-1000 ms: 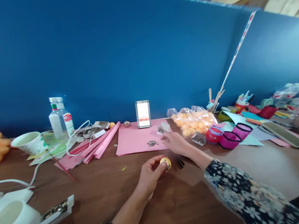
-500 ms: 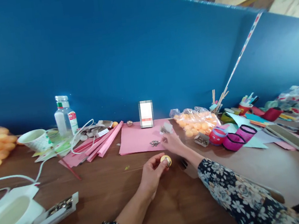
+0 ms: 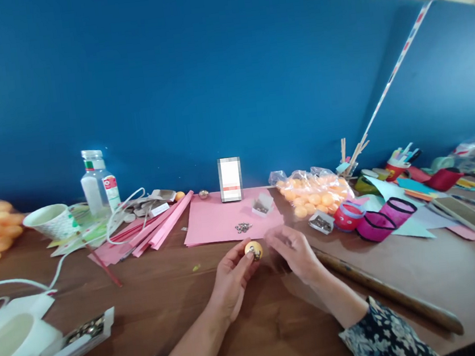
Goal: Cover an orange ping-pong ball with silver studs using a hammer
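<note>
Above the brown tabletop [image 3: 106,307], the left hand [image 3: 232,278] pinches an orange ball [image 3: 253,250] at its fingertips, metal-studded face turned up for work. The right hand [image 3: 294,250] hovers just beside the ball, its blurred grip unreadable; loose metal studs [image 3: 243,227] lie beyond the ball on pink paper [image 3: 216,220].

We see a brown wooden table [image 3: 281,333] bearing a pink paper sheet [image 3: 220,221], pink strips [image 3: 157,228], a paper cup [image 3: 51,221], a bottle [image 3: 96,184] and a bag of orange balls [image 3: 314,192].
</note>
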Motion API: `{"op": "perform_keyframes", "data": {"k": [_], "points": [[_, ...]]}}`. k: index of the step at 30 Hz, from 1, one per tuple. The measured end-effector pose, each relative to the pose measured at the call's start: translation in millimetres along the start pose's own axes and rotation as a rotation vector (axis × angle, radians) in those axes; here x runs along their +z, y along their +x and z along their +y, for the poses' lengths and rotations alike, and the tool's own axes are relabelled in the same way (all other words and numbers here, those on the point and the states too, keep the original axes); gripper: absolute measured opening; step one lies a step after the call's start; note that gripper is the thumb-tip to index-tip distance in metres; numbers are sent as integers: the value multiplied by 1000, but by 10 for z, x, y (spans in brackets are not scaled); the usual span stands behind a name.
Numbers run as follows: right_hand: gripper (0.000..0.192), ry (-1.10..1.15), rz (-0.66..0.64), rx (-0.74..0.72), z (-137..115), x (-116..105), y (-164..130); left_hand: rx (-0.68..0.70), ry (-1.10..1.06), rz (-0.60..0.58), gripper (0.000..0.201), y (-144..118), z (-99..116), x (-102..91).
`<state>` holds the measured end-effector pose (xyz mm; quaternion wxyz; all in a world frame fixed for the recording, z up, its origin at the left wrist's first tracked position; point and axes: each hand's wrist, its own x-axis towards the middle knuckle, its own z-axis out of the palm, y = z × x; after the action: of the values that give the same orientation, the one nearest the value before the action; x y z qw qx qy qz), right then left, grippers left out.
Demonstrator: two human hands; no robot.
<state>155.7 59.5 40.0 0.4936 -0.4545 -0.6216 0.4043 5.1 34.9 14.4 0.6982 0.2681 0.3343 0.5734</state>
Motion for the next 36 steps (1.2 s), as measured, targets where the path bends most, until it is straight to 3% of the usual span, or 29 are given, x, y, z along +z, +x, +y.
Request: {"op": "perform_keyframes", "data": {"k": [4, 10, 19, 36], "points": [[14, 52, 18, -4, 53, 2, -25, -13, 7, 16, 34, 12, -6, 2], [16, 119, -6, 117, 51, 26, -52, -24, 11, 34, 37, 17, -7, 11], [10, 11, -12, 12, 4, 31, -74, -26, 57, -1, 39, 7, -1, 29], [17, 247, -195, 153, 63, 50, -77, 24, 94, -12, 42, 14, -3, 42]]}}
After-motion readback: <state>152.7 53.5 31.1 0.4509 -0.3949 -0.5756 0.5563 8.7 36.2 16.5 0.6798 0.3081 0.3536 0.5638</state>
